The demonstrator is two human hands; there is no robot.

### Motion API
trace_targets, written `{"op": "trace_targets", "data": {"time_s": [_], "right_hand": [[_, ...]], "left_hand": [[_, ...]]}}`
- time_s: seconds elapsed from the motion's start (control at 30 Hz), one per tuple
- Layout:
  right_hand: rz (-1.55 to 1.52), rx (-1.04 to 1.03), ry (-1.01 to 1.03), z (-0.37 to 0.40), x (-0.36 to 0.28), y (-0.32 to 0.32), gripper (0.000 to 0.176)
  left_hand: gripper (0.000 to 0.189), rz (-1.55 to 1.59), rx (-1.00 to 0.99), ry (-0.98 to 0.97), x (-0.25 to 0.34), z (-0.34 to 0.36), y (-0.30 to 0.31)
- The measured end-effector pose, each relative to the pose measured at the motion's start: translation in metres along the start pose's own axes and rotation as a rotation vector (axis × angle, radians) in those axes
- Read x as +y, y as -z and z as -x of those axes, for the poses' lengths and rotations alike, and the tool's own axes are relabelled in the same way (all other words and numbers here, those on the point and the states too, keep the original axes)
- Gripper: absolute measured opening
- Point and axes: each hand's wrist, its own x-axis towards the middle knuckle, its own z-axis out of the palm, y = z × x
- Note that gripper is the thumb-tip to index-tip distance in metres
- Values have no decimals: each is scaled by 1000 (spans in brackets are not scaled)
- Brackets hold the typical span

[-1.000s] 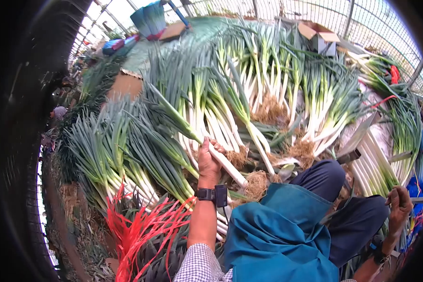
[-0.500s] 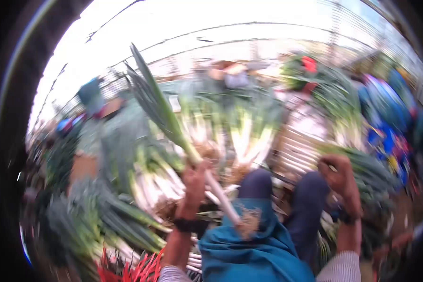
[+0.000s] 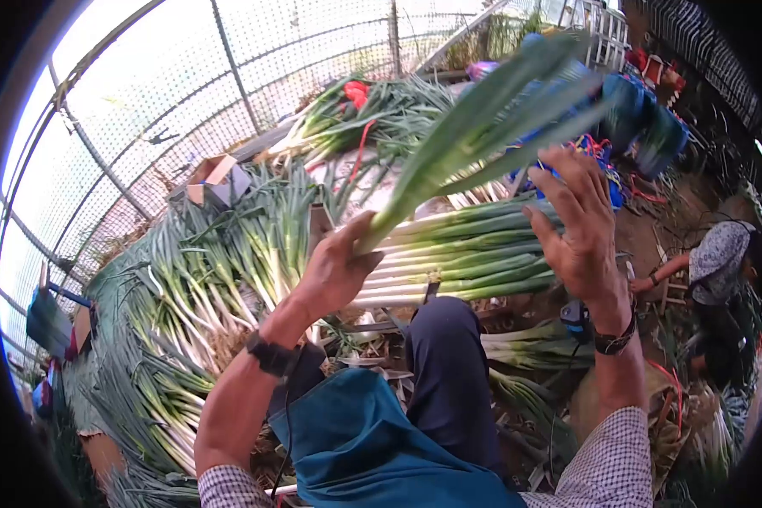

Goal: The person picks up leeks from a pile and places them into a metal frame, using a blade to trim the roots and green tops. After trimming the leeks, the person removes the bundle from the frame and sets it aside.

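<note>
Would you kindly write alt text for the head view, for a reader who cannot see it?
The person's left hand grips a leek by its stalk, leaves slanting up to the right, while the open right hand is raised beside the leaves. Behind them lie a stack of trimmed leeks and, at left, a leek heap.
</note>
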Motion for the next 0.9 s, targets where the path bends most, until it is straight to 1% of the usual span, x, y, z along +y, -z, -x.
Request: {"op": "trace_targets", "data": {"time_s": [0.07,0.1,0.2,0.27,0.33,0.37,0.43,0.5,0.57,0.67,0.7,0.77,0.8,0.83,0.87,0.9], "right_hand": [[84,-68,75,3,8,-7,53],[74,-105,74,7,15,-15,52],[63,-244,37,34,39,-46,50],[56,-357,-12,59,56,-76,49],[11,-507,-77,88,70,-107,53],[-12,-583,-113,104,76,-122,55],[-75,-739,-157,133,79,-155,60],[-132,-673,-162,157,72,-184,58],[-154,-694,-205,170,60,-202,59],[-229,-688,-233,200,49,-230,61],[-261,-683,-245,209,47,-239,62],[-288,-687,-245,224,55,-245,65],[-334,-673,-232,226,55,-253,67],[-377,-727,-236,228,60,-258,69],[-404,-717,-266,232,63,-263,67],[-426,-692,-250,229,69,-266,64]], "left_hand": [[58,70,-71,-168,-23,-25,-36],[60,-66,-234,-16,1,-34,-36],[58,-229,-290,-188,-31,-55,-76],[56,-288,-372,-160,-42,-66,-90],[57,-319,-464,-108,-51,-74,-98],[56,-272,-437,-148,-62,-74,-102],[56,-308,-490,-113,-76,-75,-105],[57,-296,-527,-118,-97,-75,-115],[58,-253,-545,-125,-130,-67,-127],[60,-264,-636,23,-149,-59,-137],[62,-129,-551,-78,-179,-50,-149],[61,-156,-541,-151,-191,-51,-168],[60,-196,-529,-161,-193,-47,-161],[61,-246,-525,-69,-184,-44,-159],[62,-301,-515,32,-172,-45,-162],[62,-312,-446,-65,-171,-42,-161]]}}
